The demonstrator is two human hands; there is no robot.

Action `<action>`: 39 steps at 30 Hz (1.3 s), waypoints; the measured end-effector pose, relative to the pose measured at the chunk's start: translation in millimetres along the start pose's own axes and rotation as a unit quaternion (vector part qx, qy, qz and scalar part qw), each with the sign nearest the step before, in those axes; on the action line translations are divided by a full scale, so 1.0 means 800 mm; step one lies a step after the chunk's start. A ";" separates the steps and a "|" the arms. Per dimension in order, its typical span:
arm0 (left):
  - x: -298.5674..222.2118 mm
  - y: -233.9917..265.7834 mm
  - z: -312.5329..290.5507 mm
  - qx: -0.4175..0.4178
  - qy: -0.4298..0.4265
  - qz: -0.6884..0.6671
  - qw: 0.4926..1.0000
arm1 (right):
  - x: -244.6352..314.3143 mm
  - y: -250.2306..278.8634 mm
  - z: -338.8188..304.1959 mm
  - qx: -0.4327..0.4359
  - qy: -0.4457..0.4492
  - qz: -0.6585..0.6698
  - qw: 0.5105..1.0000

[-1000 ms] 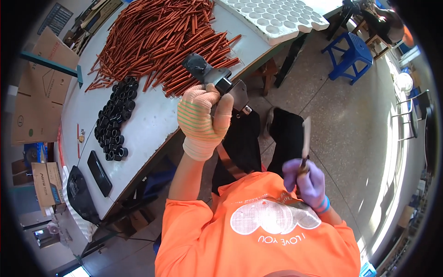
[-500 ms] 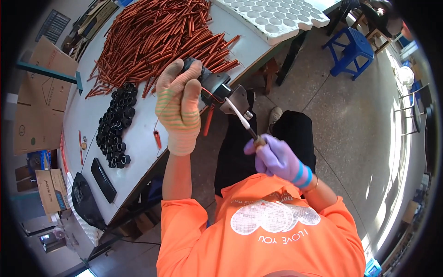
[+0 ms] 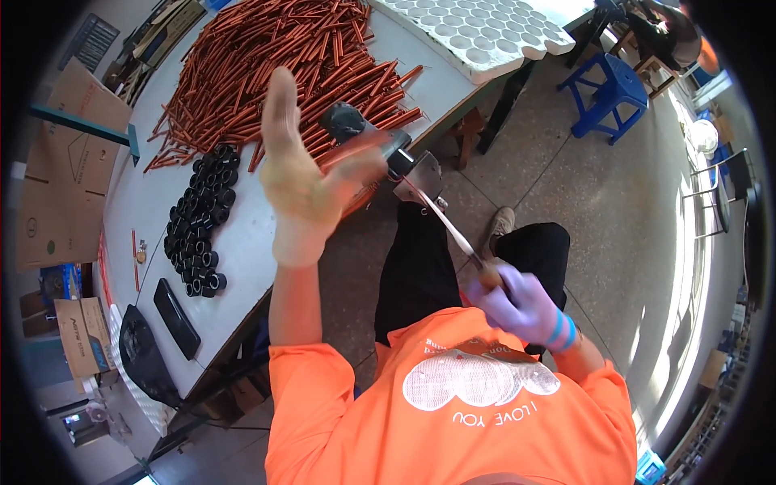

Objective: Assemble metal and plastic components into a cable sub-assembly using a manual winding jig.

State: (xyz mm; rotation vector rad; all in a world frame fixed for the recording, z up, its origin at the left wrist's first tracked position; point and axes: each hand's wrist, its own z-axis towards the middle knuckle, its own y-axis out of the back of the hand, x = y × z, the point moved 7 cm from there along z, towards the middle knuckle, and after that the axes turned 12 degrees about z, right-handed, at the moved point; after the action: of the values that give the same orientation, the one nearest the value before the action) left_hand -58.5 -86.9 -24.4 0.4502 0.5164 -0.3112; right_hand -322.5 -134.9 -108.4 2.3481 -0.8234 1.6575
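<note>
My left hand (image 3: 303, 190), in a pale glove with faint stripes, is raised over the table edge, its fingers stretched and thumb spread wide. Motion smears it. A blurred red streak, perhaps a thin red rod (image 3: 356, 151), crosses between thumb and fingers; whether it is touched is unclear. Beside it stands a black cylindrical device (image 3: 346, 121) with a metal plate (image 3: 422, 179) at the table edge. My right hand (image 3: 517, 303), in a purple glove, is closed round the brown handle of a slender pale-shafted tool (image 3: 453, 230). Its shaft points up toward the device; a thin reddish line shows near its tip.
A large heap of red rods (image 3: 267, 73) covers the far table. Black rings (image 3: 198, 218) cluster at its left, nearer a black phone-like slab (image 3: 176, 319). A white tray with round hollows (image 3: 477, 36) lies far right. A blue stool (image 3: 606, 93) stands on the floor.
My left hand has opened from its hold at the device and shifted slightly left. The red rod hanging below the device is gone from there. My right hand has drawn the tool down and right.
</note>
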 end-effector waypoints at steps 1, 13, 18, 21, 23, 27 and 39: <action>-0.007 -0.003 -0.002 0.005 0.001 -0.008 1.000 | -0.018 0.009 -0.020 -0.008 -0.002 0.002 1.000; -0.072 -0.019 -0.040 0.047 -0.157 0.274 0.948 | -0.019 0.032 -0.008 -0.183 0.050 0.193 0.963; -0.043 -0.009 -0.032 0.023 -0.130 0.219 0.967 | -0.046 -0.006 0.004 -0.066 -0.008 0.135 0.989; -0.006 -0.008 -0.037 0.039 -0.058 0.149 0.986 | -0.042 -0.008 0.007 -0.059 0.050 0.108 0.991; 0.017 -0.012 -0.022 0.046 0.005 0.085 0.995 | 0.013 -0.006 0.050 -0.068 0.297 -0.137 0.942; 0.033 -0.041 0.004 0.087 0.233 -0.022 0.968 | 0.072 0.004 0.067 -0.093 0.275 -0.329 0.899; -0.091 -0.031 -0.040 0.126 -0.195 0.271 0.934 | -0.051 0.037 -0.072 -0.086 0.064 -0.148 0.983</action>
State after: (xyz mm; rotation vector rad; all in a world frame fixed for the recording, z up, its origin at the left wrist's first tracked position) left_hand -141.0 -80.4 -18.3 0.7387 -0.0496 0.0719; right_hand -394.5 -121.3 -128.8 2.1019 -0.5376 1.5299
